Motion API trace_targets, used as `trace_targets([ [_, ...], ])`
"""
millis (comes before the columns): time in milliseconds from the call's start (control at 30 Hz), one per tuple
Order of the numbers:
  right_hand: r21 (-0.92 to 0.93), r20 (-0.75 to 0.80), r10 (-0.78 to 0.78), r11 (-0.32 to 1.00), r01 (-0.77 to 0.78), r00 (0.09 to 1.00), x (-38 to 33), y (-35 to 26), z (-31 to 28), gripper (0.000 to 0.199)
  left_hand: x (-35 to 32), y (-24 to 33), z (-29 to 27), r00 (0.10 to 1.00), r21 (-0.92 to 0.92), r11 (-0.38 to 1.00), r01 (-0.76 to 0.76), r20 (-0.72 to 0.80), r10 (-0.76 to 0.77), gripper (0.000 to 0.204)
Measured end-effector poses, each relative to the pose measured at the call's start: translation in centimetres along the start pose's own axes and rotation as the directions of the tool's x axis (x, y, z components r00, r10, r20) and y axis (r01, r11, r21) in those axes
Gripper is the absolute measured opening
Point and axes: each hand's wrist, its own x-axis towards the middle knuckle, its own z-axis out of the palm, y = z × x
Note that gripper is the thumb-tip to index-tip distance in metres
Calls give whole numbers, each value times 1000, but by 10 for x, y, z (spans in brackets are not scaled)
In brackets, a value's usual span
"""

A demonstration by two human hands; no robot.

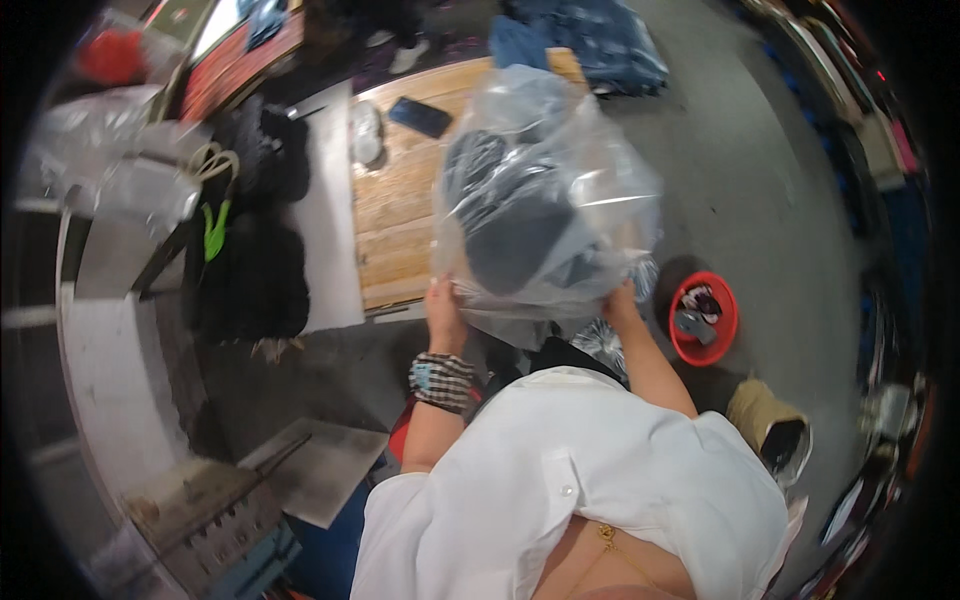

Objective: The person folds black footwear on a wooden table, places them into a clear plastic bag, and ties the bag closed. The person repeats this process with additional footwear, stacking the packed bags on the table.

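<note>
Left hand (443, 305) grips lower left edge of clear plastic bag (545, 190); right hand (618, 300) closed on its lower right edge. Bag held up between both hands, above wooden counter (392, 215), dark folded garment (520, 225) inside. Checked cuff on left wrist. Black phone (420, 117) on counter behind bag. Red bucket (705, 318) on floor near right hand. Black clothes (250, 270) piled left of counter, scissors (212, 160) beside them.
</note>
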Motion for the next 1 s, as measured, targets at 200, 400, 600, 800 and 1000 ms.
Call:
trace_targets([
  [200, -207, 129, -296, 925, 318, 946, 24, -19, 27, 39, 25, -16, 6, 995, -257, 966, 19, -94, -44, 22],
  [400, 80, 112, 106, 990, -115, 988, 34, -38, 36, 38, 9, -10, 7, 954, -143, 944, 296, -7, -300, 41],
  [600, -500, 132, -309, 799, 333, 942, 41, 4, 35, 46, 35, -40, -17, 980, 48, 999, 7, -200, 3, 54],
  [800, -406, 104, -176, 891, 203, 979, 55, -42, 42, 28, 99, -16, -37, 994, -221, 971, 87, -42, -99, 47],
  [1000, -200, 159, 208, 964, -175, 965, 84, -103, 90, 56, 123, 31, 12, 998, 42, 999, 10, 54, -13, 48],
])
